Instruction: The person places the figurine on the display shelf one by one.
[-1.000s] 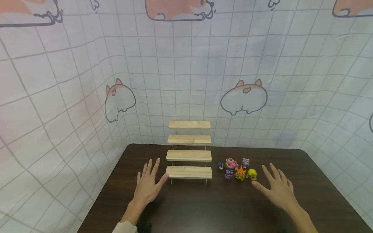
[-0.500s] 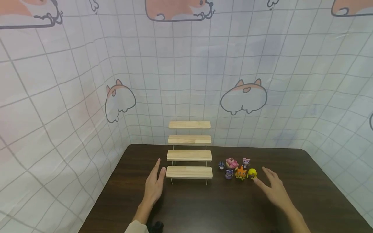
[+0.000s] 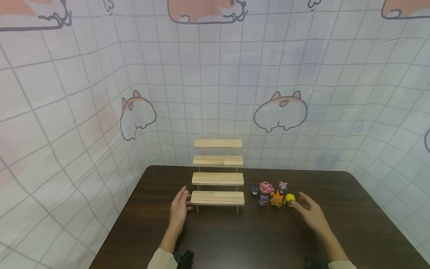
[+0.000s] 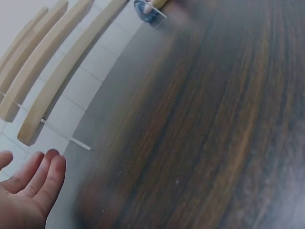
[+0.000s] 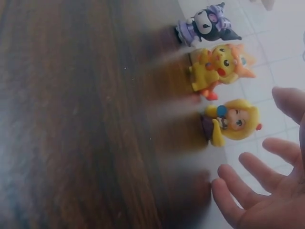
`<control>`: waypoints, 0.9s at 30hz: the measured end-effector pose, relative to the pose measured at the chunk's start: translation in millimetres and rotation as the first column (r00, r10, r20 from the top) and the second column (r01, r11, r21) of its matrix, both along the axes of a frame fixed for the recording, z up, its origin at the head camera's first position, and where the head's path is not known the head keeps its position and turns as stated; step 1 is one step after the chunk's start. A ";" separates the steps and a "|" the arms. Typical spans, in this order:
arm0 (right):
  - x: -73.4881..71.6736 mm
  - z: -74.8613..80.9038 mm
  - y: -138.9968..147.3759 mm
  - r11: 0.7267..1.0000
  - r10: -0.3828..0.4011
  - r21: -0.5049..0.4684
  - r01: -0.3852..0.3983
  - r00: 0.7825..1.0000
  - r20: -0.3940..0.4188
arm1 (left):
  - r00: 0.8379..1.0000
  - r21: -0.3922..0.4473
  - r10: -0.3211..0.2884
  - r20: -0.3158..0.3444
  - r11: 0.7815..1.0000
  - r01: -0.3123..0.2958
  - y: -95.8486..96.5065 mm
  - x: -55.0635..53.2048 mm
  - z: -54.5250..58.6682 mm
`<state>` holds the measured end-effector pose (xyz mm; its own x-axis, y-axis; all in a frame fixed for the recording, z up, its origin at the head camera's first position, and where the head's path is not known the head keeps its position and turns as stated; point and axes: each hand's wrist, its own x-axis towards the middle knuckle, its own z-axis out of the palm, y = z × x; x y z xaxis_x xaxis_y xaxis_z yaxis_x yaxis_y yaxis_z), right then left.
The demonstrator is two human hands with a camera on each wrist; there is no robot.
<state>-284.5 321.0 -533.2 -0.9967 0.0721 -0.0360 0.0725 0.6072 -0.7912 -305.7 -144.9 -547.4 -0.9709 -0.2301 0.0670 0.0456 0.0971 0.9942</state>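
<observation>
A four-tier wooden display stand (image 3: 217, 198) on thin legs stands toward the back of the table. My left hand (image 3: 178, 211) is beside the left end of its lowest board, fingers loosely bent; in the left wrist view the fingertips (image 4: 57, 167) are apart from the board (image 4: 66, 71). To the right of the stand is a cluster of small figurines. My right hand (image 3: 314, 216) is next to the yellow-haired figurine (image 5: 236, 121), thumb and fingers spread, holding nothing. Beside that one stand a yellow figurine in an orange hood (image 5: 214, 69) and a black-and-purple one (image 5: 205, 26).
Behind these are a pink figurine (image 3: 266, 188), a pink-and-white one (image 3: 283, 187) and a small dark blue one (image 3: 254, 190). The dark wooden table (image 3: 235, 239) is enclosed by a white grid-patterned cloth (image 3: 221, 93) at the back and sides.
My left hand has moved right and turned from palm down to palm inward, closer to the stand. My right hand has shifted slightly left toward the yellow-haired figurine.
</observation>
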 end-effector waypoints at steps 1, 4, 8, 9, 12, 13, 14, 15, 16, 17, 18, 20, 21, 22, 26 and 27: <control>-1.6 -0.6 -0.4 1.000 -0.003 -0.013 0.003 1.000 0.003 | 1.000 0.020 -0.008 0.006 1.000 0.008 0.2 -0.7 -0.4; -5.7 -1.8 -1.4 0.999 -0.010 -0.040 0.010 1.000 0.013 | 0.999 0.076 -0.022 0.027 0.997 0.020 1.9 -2.0 -1.5; -9.0 -3.5 -2.6 0.998 -0.019 -0.066 0.020 1.000 0.019 | 0.998 0.126 -0.028 0.057 0.992 0.021 6.3 -1.1 0.1; -10.2 -4.4 -2.5 0.997 -0.021 -0.073 0.023 1.000 0.021 | 0.998 0.134 -0.024 0.062 0.991 0.015 7.1 -1.7 -0.8; -13.8 -7.7 -2.6 0.995 -0.033 -0.097 0.036 0.999 0.031 | 0.997 0.151 -0.012 0.075 0.988 0.001 8.2 -2.9 -2.6; -15.1 -9.0 -2.5 0.994 -0.040 -0.104 0.043 0.999 0.033 | 0.997 0.157 -0.004 0.071 0.988 -0.007 7.9 -6.3 -7.6; -16.3 -10.5 -2.2 0.993 -0.046 -0.111 0.050 0.998 0.037 | 0.997 0.164 -0.001 0.072 0.986 -0.011 8.0 -6.9 -7.9; -17.4 -11.5 -2.2 0.991 -0.052 -0.119 0.056 0.998 0.039 | 0.998 0.171 0.001 0.067 0.985 -0.012 8.2 -7.5 -8.2; -18.1 -12.4 -2.3 0.990 -0.057 -0.126 0.062 0.997 0.042 | 0.998 0.179 0.001 0.066 0.984 -0.013 8.5 -8.0 -8.2; -18.6 -13.1 -2.4 0.989 -0.062 -0.131 0.067 0.997 0.044 | 0.998 0.186 0.003 0.063 0.982 -0.015 8.7 -8.4 -8.3; -19.1 -13.8 -2.5 0.988 -0.064 -0.135 0.070 0.997 0.047 | 0.998 0.192 0.004 0.062 0.981 -0.016 9.0 -8.9 -8.4; -19.8 -14.6 -2.9 0.987 -0.068 -0.144 0.074 0.996 0.049 | 0.998 0.205 0.007 0.062 0.979 -0.020 9.4 -10.0 -8.5; -20.1 -14.8 -3.2 0.986 -0.068 -0.149 0.075 0.996 0.049 | 0.998 0.212 0.009 0.063 0.977 -0.022 9.5 -10.5 -8.5; -20.0 -14.9 -3.5 0.986 -0.067 -0.151 0.074 0.997 0.049 | 0.998 0.220 0.011 0.067 0.975 -0.025 9.6 -11.1 -8.4; -20.3 -16.2 -3.8 0.983 -0.074 -0.166 0.080 0.996 0.043 | 0.997 0.250 0.023 0.075 0.967 -0.041 10.2 -13.0 -7.7; -20.1 -16.7 -3.8 0.982 -0.076 -0.170 0.082 0.996 0.043 | 0.997 0.256 0.026 0.079 0.966 -0.046 10.4 -13.5 -7.5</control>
